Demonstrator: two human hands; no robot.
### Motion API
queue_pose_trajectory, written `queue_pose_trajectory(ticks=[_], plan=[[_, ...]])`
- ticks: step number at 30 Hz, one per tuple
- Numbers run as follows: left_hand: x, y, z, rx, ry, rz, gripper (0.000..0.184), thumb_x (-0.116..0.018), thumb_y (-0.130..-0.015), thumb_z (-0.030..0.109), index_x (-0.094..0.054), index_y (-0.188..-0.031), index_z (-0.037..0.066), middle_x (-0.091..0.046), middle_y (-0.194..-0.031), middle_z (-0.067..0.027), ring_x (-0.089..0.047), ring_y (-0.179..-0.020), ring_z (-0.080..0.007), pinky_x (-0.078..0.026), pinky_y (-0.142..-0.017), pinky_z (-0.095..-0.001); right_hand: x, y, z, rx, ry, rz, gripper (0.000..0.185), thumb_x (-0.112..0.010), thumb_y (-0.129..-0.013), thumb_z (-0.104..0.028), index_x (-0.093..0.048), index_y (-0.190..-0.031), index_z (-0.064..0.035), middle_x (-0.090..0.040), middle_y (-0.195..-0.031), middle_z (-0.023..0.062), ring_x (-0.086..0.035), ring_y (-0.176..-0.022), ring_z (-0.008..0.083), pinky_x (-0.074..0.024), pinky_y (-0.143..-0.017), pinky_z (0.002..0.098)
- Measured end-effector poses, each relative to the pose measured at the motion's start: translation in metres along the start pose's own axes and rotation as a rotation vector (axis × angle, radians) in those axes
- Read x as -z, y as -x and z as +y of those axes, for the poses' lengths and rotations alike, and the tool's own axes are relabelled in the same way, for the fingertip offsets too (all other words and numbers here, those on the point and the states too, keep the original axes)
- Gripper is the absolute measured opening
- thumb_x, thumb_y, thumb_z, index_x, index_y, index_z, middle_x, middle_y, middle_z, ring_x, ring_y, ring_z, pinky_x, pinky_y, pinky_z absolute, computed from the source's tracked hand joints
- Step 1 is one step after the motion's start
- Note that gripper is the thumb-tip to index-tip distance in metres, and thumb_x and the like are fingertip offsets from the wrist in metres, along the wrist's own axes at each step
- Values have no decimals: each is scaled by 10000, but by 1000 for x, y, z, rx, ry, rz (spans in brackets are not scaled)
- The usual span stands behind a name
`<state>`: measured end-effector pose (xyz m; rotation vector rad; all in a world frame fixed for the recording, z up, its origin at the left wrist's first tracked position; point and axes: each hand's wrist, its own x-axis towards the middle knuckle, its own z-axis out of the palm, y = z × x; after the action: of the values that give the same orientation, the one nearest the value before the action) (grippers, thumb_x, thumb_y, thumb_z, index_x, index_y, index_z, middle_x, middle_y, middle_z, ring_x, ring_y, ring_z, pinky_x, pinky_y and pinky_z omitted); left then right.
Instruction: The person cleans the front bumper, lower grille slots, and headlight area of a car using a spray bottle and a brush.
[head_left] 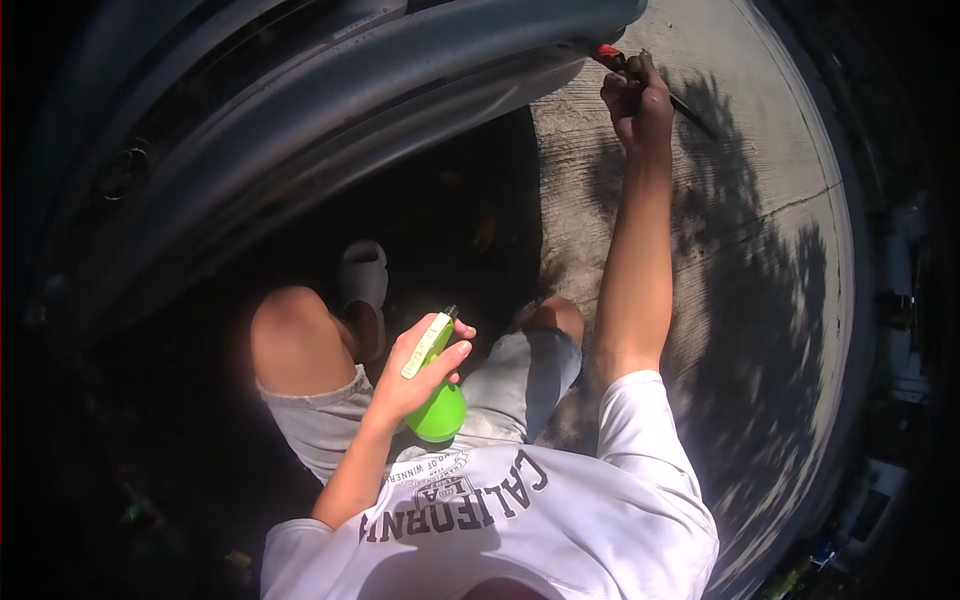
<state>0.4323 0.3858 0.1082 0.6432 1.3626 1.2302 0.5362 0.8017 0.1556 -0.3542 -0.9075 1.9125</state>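
Left hand (412, 362): fingers wrapped around green spray bottle (437, 413). Right hand (636, 98): fingers pinching red-tipped tool (606, 51), tip by grey car panel (440, 85) just beyond them. Work seemingly underway; extent done or left unclear.

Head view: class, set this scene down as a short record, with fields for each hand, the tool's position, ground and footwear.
Left hand: holds green spray bottle
Right hand: grips slender dark tool with red part
Tool position: red part near grey curved panel; contact unclear
Ground: ridged, sunlit with shadows
Footwear: light open-toed sandal
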Motion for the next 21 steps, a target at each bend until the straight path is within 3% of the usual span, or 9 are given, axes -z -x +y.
queue_pose_trajectory(ticks=[1,5,7,11,13,15,17,19,21], plan=[[-1,1,-5,7,-3,-4,167,-661,-932,120,-603,-1065,38,-661,-1083,-56,-567,-760,-53,-523,-637,-239,-3,2,20,-39,64,262,280,-550,-1022,-303,-530,-796,-140,-521,-693,-9,-501,-610,110,-417,-598,241],[0,-3,-14,62,-7,0,162,-661,-932,118,-598,-1057,38,-664,-1091,-62,-569,-770,-54,-525,-637,-241,12,19,53,-293,-7,-22,268,-628,-964,-356,-551,-805,-154,-478,-648,-34,-519,-607,113,-423,-579,282],[0,-1,-19,92,-13,-24,162,-662,-931,117,-597,-1057,38,-665,-1096,-65,-570,-773,-56,-526,-638,-242,-7,27,43,-227,41,-54,250,-557,-1019,-297,-563,-844,-118,-488,-676,-30,-524,-618,116,-434,-592,246],[-5,0,-21,109,-43,-6,173,-669,-929,119,-594,-1063,39,-667,-1106,-68,-572,-789,-57,-527,-640,-242,-29,6,50,-46,221,397,254,-578,-1005,-276,-554,-842,-83,-496,-692,-9,-536,-603,127,-431,-525,264],[-7,1,-23,123,-38,-8,174,-670,-930,121,-594,-1063,39,-667,-1107,-68,-573,-794,-57,-527,-641,-241,-50,27,46,-53,350,350,247,-578,-1002,-287,-557,-863,-84,-502,-704,-13,-527,-599,124,-431,-528,263],[-5,-2,-24,122,-53,-15,175,-670,-933,125,-594,-1065,38,-667,-1107,-65,-572,-793,-52,-526,-639,-239,-24,25,34,-171,89,103,228,-597,-988,-285,-559,-883,-86,-505,-713,-8,-517,-592,130,-433,-533,275],[-7,-3,-20,114,-75,-20,174,-667,-937,127,-594,-1067,37,-666,-1106,-61,-569,-790,-50,-526,-637,-237,-17,18,44,-25,59,150,218,-618,-971,-280,-562,-891,-84,-503,-707,-1,-511,-588,135,-446,-544,293],[-9,-3,-20,88,-104,-24,174,-666,-938,127,-594,-1069,37,-666,-1104,-57,-568,-791,-49,-526,-638,-235,-56,32,79,-134,-3,278,231,-638,-960,-287,-562,-883,-82,-496,-700,1,-524,-593,139,-461,-556,288],[-11,-2,-17,91,-105,-24,173,-664,-937,124,-594,-1069,36,-665,-1104,-59,-567,-788,-49,-525,-637,-235,-83,46,108,-229,73,110,241,-644,-953,-301,-566,-875,-87,-493,-695,0,-554,-607,142,-483,-568,295]])
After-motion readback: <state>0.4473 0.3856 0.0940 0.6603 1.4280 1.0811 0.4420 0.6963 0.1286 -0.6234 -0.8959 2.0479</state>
